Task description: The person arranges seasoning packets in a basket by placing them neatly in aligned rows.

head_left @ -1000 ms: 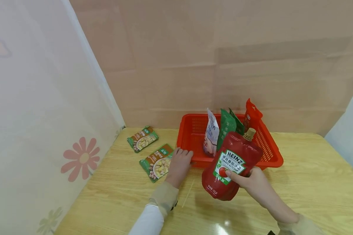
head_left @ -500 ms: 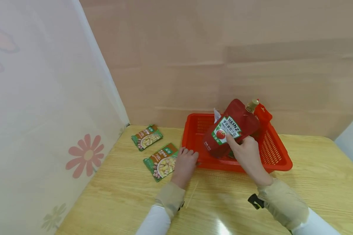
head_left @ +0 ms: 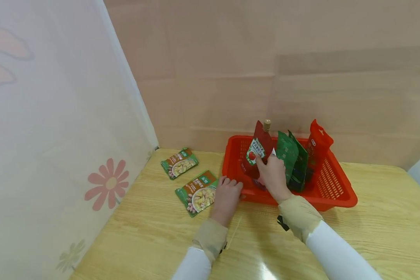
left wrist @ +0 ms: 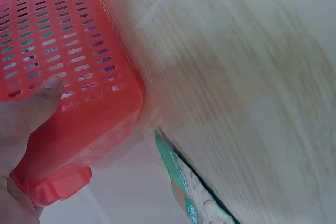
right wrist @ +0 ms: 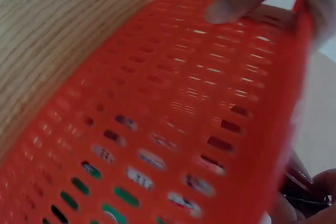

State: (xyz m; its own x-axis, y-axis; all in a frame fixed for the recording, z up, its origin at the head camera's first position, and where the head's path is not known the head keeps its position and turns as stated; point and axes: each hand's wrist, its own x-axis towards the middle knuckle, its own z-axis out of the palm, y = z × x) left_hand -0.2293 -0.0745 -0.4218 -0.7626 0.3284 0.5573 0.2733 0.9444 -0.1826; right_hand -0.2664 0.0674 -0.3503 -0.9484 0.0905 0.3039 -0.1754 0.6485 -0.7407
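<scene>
A red ketchup pouch (head_left: 254,149) with a gold cap leans upright in the left part of the red plastic basket (head_left: 336,203). My right hand (head_left: 274,175) pinches the pouch by its right side, thumb across the label. At the front left corner, my left hand (head_left: 227,196) grips the basket's rim. In the left wrist view its thumb (left wrist: 44,98) presses the slotted outer wall. The right wrist view has my right hand (right wrist: 320,203) at the lower right edge, beyond the basket wall (right wrist: 184,98). Most of the pale pouch behind the ketchup is hidden.
Green pouches (head_left: 287,153) and a red packet (head_left: 318,140) stand in the basket's right half. Two flat green-and-brown food packets (head_left: 179,162) lie on the wooden table left of the basket. A brown-papered wall rises behind, and a flowered sheet (head_left: 66,136) hangs at left.
My right hand has carried the ketchup pouch from in front of the basket over its rim and leftward down into it. The left hand has kept its grip. The head view has shifted slightly.
</scene>
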